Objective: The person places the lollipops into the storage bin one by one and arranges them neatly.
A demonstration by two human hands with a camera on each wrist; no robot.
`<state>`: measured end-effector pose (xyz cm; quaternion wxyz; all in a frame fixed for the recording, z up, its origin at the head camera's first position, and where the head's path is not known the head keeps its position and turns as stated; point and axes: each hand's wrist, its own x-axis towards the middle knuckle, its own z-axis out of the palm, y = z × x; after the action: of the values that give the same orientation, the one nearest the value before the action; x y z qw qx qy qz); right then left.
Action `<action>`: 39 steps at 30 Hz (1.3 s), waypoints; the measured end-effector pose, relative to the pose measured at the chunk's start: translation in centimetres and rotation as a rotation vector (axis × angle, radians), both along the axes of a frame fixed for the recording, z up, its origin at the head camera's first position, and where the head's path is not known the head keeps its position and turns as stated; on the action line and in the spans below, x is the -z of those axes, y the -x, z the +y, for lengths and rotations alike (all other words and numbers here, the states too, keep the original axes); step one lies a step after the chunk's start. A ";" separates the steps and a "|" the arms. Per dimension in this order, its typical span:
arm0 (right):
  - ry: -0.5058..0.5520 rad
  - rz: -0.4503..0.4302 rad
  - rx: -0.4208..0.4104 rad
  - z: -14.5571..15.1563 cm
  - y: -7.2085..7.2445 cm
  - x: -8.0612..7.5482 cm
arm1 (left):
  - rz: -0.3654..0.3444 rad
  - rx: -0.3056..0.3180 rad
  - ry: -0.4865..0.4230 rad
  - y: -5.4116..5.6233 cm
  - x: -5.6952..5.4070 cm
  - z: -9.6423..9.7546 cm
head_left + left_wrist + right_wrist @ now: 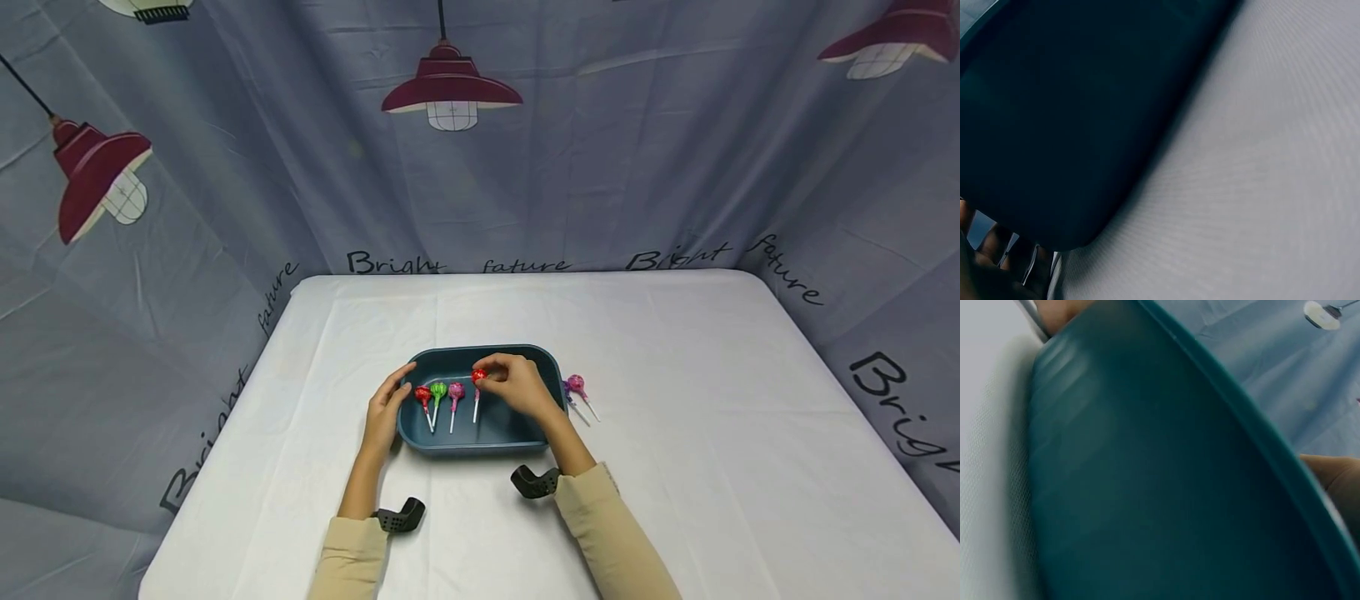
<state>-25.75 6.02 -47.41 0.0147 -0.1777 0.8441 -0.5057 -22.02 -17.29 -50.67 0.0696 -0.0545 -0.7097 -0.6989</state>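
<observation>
A dark teal tray (pixel 487 448) sits on the white table. My left hand (pixel 386 408) rests at its left edge, fingers extended along the rim; in the left wrist view the fingers (pixel 1019 256) show beside the tray's end. With thumb and fingertips, my right hand (pixel 517 385) pinches a red lollipop (pixel 478 377) by its head over the tray, its white stick pointing toward me. Left of it in the tray lie a pink lollipop (pixel 456 390), a green lollipop (pixel 438 390) and another red lollipop (pixel 423 393). The tray wall (pixel 1147 456) fills most of the right wrist view.
Just outside the tray's right side, a pink lollipop (pixel 576 383) and a purple lollipop (pixel 567 388) lie on the white tablecloth (pixel 675 375), partly beside my right wrist. A grey curtain (pixel 600 167) printed with lamps and lettering hangs behind the table and at both sides.
</observation>
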 end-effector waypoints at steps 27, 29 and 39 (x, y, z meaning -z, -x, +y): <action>-0.165 -0.001 0.060 -1.6 0.3 0.4 | -0.005 0.012 -0.021 0.1 0.1 -0.1; -0.168 -0.002 0.062 -1.7 0.3 0.3 | -0.008 0.012 -0.017 0.2 0.1 -0.1; -0.171 -0.021 0.054 -1.9 0.4 0.7 | -0.010 0.013 -0.016 0.2 0.0 -0.1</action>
<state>-26.20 4.09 -48.11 0.0248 -0.1478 0.8884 -0.4340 -22.23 -17.43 -50.69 0.0622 -0.0550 -0.7040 -0.7053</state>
